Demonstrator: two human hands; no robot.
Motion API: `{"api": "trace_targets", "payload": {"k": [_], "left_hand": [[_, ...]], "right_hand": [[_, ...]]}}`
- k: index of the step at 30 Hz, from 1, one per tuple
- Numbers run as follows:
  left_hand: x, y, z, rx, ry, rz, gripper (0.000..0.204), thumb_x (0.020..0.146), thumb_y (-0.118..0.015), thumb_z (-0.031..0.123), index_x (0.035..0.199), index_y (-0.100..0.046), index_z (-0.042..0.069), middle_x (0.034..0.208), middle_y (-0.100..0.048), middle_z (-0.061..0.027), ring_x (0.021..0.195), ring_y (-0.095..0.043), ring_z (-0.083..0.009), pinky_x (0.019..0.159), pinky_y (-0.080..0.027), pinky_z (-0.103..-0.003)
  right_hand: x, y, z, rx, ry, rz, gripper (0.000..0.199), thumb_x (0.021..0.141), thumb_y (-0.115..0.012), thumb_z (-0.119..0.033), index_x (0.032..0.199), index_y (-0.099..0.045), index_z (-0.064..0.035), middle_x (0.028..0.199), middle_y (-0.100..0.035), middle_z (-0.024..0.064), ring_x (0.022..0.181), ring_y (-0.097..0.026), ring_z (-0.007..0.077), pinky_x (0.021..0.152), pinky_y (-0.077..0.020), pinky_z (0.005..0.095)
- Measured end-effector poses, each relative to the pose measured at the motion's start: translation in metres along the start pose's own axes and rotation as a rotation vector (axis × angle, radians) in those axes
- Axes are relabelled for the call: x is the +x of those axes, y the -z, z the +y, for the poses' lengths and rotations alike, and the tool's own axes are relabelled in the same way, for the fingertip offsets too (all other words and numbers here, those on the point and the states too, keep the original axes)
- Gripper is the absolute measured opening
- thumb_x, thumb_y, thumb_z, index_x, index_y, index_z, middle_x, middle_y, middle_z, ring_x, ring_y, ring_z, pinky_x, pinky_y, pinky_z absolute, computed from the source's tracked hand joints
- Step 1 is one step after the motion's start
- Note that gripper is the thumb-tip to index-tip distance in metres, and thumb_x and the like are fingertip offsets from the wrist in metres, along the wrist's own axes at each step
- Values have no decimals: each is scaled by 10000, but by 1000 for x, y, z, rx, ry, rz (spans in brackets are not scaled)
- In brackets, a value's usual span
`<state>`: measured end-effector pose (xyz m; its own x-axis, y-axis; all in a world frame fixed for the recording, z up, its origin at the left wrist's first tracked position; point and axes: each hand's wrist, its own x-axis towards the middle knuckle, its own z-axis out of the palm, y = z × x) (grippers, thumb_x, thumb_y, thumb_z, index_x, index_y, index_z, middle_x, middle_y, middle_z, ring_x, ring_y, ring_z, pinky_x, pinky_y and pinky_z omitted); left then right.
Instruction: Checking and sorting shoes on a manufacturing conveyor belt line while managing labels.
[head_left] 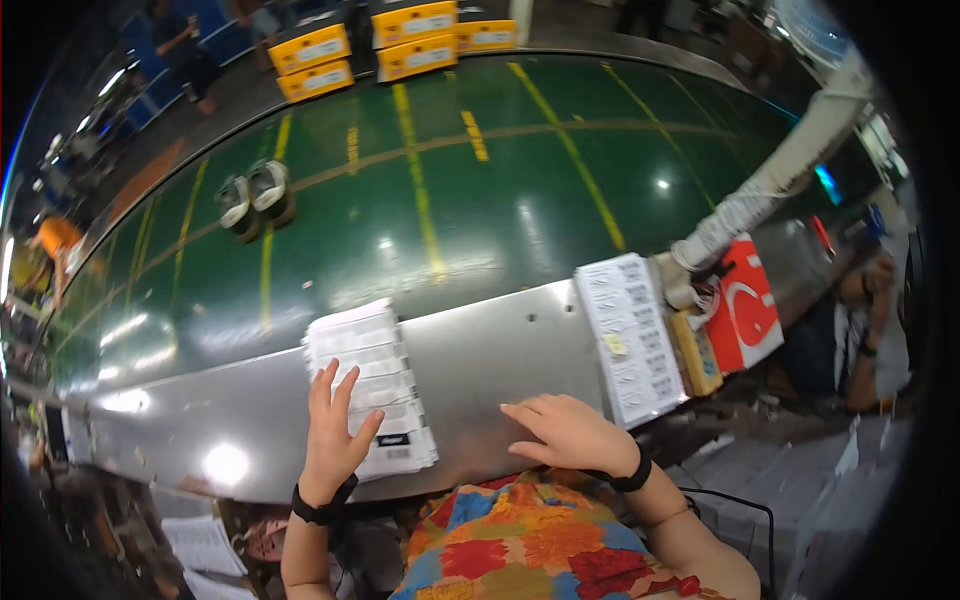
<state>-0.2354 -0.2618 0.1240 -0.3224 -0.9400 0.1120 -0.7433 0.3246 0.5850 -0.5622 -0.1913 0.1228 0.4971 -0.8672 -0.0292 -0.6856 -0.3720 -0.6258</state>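
A person's left hand [335, 425] lies flat, fingers spread and grasping nothing, on the near end of a stack of white label sheets [372, 388] resting on a steel ledge [490, 350] beside a wide green conveyor belt [450, 190]. The stack runs away from the palm toward the belt, its lower edge under the fingertips. The right hand [568, 432] rests open and empty on the bare steel, well apart from that stack and near a second pile of printed sheets [632, 335] to its right. Beyond that pile sit a yellow block [697, 352] and a red-and-white packet [748, 310]. A pair of shoes [255, 197] rides the belt, and yellow boxes [390, 42] crowd its far edge. Another worker [870, 320] sits at right.
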Motion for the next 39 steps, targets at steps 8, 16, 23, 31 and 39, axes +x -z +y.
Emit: {"api": "trace_targets", "payload": {"k": [8,16,23,31,39], "left_hand": [[53,-56,12,380,-481,-357,454,714,-706,268,1128,-598,116,1227,-505,-106,1304,-344,-396,1039,-206,-695],[46,-14,-19,440,-282,-324,300,698,-702,242,951,-626,100,1065,-548,-82,1211,-408,-392,1007,-197,-740],[73,-37,63,-147,-415,-577,453,812,-710,243,1176,-566,17,1183,-549,-223,1076,-560,-385,910,-471,-418],[92,-135,145,-590,24,-1075,1000,895,-674,313,1445,35,-127,1336,-466,-298,1090,-604,-266,824,-527,-321],[86,-139,147,-1098,325,-1309,469,906,-498,57,1340,-352,-51,1258,-542,-202,1146,-584,-348,960,-499,-457]], "right_hand": [[-76,43,73,-181,-535,510,425,849,-651,-230,1191,-570,10,1161,-588,179,1068,-563,347,911,-470,402],[-56,64,139,-337,-382,293,266,734,-700,-131,994,-655,-102,1093,-556,70,1075,-496,300,909,-432,406],[-54,70,142,-281,-423,142,81,840,-578,-105,878,-539,-46,877,-588,126,882,-569,338,728,-444,470],[-29,76,78,367,-474,626,96,933,-498,-113,933,-462,-24,717,-586,122,686,-592,242,616,-462,375],[-14,71,35,593,-378,485,112,978,-457,-113,908,-443,-27,737,-567,57,688,-548,162,614,-448,348]]}}
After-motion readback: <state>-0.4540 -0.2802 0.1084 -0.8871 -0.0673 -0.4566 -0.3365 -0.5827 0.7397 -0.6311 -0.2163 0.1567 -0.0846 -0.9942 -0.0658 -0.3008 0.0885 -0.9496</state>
